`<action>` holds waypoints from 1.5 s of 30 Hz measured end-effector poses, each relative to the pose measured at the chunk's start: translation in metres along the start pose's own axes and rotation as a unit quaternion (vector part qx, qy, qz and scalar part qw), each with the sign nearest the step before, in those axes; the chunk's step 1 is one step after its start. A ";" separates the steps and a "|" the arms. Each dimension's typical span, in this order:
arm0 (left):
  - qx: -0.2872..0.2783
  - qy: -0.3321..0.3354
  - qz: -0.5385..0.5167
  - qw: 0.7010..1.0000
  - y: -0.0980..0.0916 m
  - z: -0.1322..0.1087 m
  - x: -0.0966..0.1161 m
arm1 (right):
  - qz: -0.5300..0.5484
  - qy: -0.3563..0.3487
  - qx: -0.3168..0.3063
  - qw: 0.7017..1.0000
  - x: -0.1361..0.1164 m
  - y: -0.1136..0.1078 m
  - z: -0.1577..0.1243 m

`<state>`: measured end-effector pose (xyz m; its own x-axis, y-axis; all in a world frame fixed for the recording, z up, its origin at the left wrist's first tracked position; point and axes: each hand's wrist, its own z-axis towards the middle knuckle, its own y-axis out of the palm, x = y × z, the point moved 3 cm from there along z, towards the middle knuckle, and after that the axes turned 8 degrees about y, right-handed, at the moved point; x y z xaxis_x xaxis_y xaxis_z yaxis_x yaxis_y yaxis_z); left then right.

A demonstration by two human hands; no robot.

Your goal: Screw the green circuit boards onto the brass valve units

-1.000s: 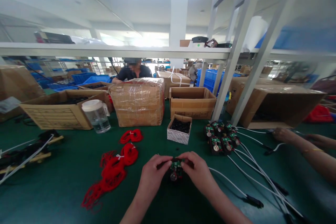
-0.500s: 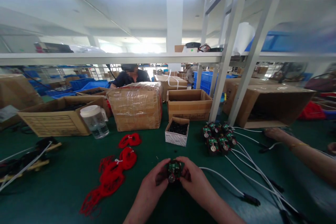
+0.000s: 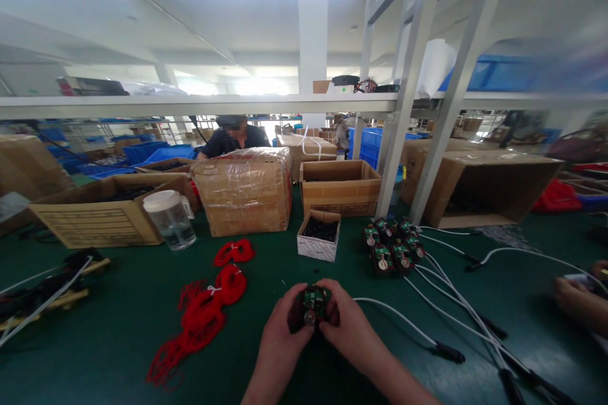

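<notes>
Low in the middle of the view, my left hand (image 3: 281, 329) and my right hand (image 3: 350, 328) both close round one small black module with a green circuit board (image 3: 311, 309). A white cable (image 3: 399, 319) runs from it to the right across the green table (image 3: 118, 323). Several like modules (image 3: 392, 247) lie grouped further back on the right, each with its own white cable. A small white box of black parts (image 3: 320, 235) stands just behind my hands. Bundles of red cord (image 3: 209, 310) lie to the left.
Cardboard boxes (image 3: 244, 190) line the back of the table, beside a clear lidded jar (image 3: 170, 219). Slanted metal shelf posts (image 3: 408, 95) rise on the right. Another person's hand (image 3: 577, 297) rests at the right edge. A person sits behind the boxes.
My hands drew the module a little nearer and closed tighter on it. The other person's arm at the right pulled back from the cables toward the right edge.
</notes>
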<state>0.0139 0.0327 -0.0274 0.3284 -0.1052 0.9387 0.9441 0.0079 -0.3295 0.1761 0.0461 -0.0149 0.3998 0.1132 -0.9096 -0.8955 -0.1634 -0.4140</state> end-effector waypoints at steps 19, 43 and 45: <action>-0.002 0.013 0.052 0.999 -0.001 -0.005 -0.001 | -0.346 0.001 -0.009 0.938 -0.055 -0.053 0.176; 0.004 0.018 0.027 0.999 0.001 -0.006 -0.007 | 0.122 0.009 0.026 0.992 -0.043 -0.049 0.069; 0.007 0.033 0.018 0.999 0.001 -0.007 -0.008 | 0.248 0.034 -0.012 0.968 -0.034 -0.039 0.035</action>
<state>0.0120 0.0271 -0.0362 0.3599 -0.1699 0.9174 0.9322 0.0257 -0.3609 0.1907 0.0829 0.0330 -0.0649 -0.0501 -0.9966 -0.9764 -0.2029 0.0738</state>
